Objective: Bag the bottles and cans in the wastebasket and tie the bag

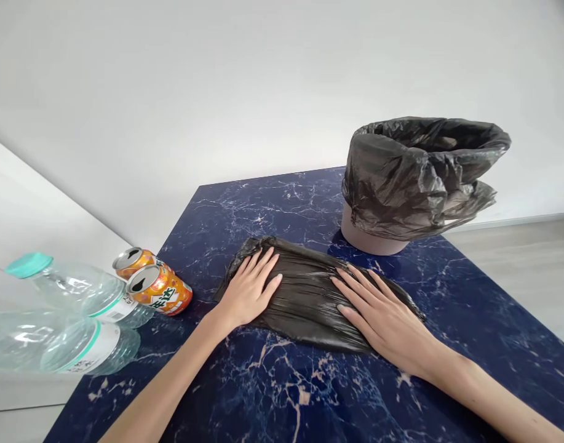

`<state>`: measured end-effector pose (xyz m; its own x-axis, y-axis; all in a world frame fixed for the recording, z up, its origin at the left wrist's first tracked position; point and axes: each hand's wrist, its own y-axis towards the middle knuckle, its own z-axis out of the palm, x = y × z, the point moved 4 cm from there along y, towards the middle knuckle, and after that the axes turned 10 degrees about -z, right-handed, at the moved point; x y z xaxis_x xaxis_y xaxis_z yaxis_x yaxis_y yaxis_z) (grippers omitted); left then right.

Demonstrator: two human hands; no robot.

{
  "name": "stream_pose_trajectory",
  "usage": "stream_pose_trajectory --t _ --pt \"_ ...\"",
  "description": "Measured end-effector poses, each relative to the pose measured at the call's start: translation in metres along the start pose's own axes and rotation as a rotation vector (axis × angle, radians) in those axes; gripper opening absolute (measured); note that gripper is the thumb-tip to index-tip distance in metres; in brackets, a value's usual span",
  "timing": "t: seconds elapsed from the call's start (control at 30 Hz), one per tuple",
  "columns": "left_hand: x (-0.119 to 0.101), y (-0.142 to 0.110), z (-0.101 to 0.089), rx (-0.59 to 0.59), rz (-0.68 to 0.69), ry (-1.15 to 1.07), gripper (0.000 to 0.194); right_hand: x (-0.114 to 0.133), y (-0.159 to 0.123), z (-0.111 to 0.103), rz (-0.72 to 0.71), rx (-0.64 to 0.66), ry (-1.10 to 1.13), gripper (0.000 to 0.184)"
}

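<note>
A crumpled black plastic bag [304, 292] lies flat on the dark blue marble table [272, 394]. My left hand [249, 289] rests palm down on the bag's left end, fingers stretched out. On the bag's right part lies my right hand [383, 317], also flat with its fingers spread. Neither hand holds anything.
A small round bin [371, 237] lined with a black bag [415, 172] stands at the table's far right. Two orange drink cans [159, 289] lie on their sides at the left edge, beside two clear plastic bottles [74, 295] with teal caps. A white wall is behind.
</note>
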<state>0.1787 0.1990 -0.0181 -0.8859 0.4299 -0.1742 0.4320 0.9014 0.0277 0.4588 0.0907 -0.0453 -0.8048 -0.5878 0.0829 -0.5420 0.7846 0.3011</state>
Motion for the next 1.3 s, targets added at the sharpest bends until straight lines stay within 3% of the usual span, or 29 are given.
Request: stream_pose_trajectory --t 0.17,0.53,0.7,0.83,0.93,1.07,1.17,1.3 --pt "0.018 0.0 -0.001 -0.028 -0.033 0.042 0.067 -0.003 -0.003 -0.001 -0.037 0.0 -0.017 0.068" --pt "0.012 -0.008 -0.008 -0.081 -0.019 -0.016 0.06 -0.012 0.0 -0.001 -0.076 -0.002 0.022 0.066" --pt "-0.001 -0.039 -0.033 -0.263 0.129 -0.126 0.03 -0.019 -0.008 -0.009 -0.119 0.036 0.081 0.065" --pt "-0.003 -0.066 -0.045 -0.211 0.189 -0.106 0.026 -0.033 -0.02 -0.016 -0.17 0.079 0.11 0.067" --pt "0.002 -0.081 -0.047 -0.17 0.174 -0.073 0.036 -0.035 -0.025 -0.024 -0.19 0.014 0.065 0.065" --pt "-0.002 -0.099 -0.052 -0.203 0.167 -0.053 0.034 0.001 -0.021 -0.046 -0.166 -0.191 -0.028 0.06" --pt "-0.017 -0.117 -0.06 -0.19 0.211 -0.092 0.03 0.055 -0.011 -0.058 -0.225 -0.18 -0.053 0.063" --pt "-0.045 -0.142 -0.072 -0.002 0.317 -0.239 0.038 0.121 -0.003 -0.052 -0.45 -0.2 -0.128 0.083"
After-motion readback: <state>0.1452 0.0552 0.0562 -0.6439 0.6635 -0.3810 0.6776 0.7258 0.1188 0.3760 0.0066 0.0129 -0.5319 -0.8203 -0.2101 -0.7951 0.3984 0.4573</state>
